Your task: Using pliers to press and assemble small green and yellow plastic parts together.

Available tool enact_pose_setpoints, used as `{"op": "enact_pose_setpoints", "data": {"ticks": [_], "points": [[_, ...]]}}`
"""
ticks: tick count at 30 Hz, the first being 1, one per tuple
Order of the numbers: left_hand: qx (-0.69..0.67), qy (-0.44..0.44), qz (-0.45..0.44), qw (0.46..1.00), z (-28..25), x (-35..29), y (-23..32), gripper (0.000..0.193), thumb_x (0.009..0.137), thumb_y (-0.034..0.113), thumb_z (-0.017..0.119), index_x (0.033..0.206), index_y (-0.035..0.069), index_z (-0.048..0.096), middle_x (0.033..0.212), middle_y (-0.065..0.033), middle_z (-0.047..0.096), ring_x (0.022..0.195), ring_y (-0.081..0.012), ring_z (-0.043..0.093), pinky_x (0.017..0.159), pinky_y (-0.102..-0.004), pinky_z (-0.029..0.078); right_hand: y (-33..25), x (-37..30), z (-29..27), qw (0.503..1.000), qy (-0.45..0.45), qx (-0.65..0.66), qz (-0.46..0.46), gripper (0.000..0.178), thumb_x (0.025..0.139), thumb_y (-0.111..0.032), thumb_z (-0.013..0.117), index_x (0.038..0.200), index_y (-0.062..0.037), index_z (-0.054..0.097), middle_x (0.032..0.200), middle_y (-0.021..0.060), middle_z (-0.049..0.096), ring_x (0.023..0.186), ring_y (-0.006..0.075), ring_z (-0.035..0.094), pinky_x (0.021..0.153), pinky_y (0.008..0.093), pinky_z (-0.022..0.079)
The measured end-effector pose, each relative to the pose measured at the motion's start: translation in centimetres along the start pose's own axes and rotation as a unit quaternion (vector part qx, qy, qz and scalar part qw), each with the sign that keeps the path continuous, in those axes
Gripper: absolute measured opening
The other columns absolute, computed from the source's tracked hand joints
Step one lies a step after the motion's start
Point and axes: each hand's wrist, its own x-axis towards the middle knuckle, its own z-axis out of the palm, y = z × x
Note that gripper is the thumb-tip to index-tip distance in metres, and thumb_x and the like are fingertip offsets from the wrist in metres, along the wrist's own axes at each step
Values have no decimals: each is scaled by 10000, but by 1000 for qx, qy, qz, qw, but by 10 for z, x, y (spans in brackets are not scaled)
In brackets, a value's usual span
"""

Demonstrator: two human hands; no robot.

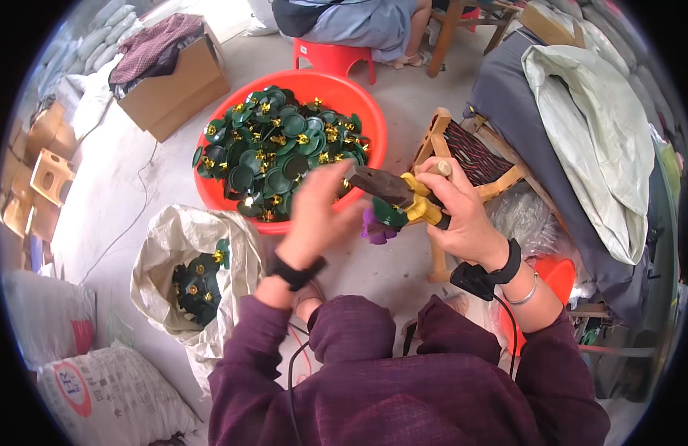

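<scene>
My right hand (463, 212) is closed around a dark, block-headed tool (381, 184) that looks like a hammer, with a round pale wooden end (441, 169) poking out at the top of the grip. Bright yellow pieces (420, 208) are bunched against the tool in the same hand. Just below its dark head hang a purple flower (377, 227) and a dark green disc (388, 213); I cannot tell what holds them there. My left hand (318, 212) is smeared by motion, close to the tool's head and over the near rim of a red basin (377, 111). Green round pieces with gold centres (277, 160) heap the basin.
At my left an open white woven sack (162, 256) contains more green pieces (199, 286). A full sack (121, 390) lies nearer. Beyond the basin a person (366, 30) sits by a red stool (333, 58). A wooden-framed chair (433, 137) stands right; a cardboard box (177, 89) far left.
</scene>
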Motion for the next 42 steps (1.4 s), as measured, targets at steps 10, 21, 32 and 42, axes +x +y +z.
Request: {"op": "enact_pose_setpoints", "data": {"ticks": [10,21,32,42], "points": [[-176,-89,-27,980,107,-1,-25,204,861,166,642,1041,74,612,957,-112,633,908,-311,593,850,-412,435,-14,-1,-28,999,-12,-30,-15,565,631,81,629,1180,-11,533,1140,147,508,927,279,593,747,317,508],[-156,1,11,988,108,6,-12,154,876,154,620,1016,91,633,788,-94,611,777,-315,577,773,-397,437,15,-36,-44,977,-7,-180,112,470,723,-30,659,1162,22,501,1049,245,560,963,411,572,823,412,479],[-185,-16,17,982,105,-7,-26,252,713,91,694,939,87,583,926,-109,631,867,-319,593,760,-429,446,-8,6,11,998,-39,10,-43,546,611,73,644,1140,-16,540,1250,181,454,1123,354,511,930,388,446],[156,207,-231,938,-139,-126,-88,286,716,16,690,995,56,643,1007,-127,663,1034,-314,606,863,-400,483,10,-29,-37,988,124,94,21,561,812,86,553,1350,-13,429,1225,65,539,951,99,535,852,250,457]]}}
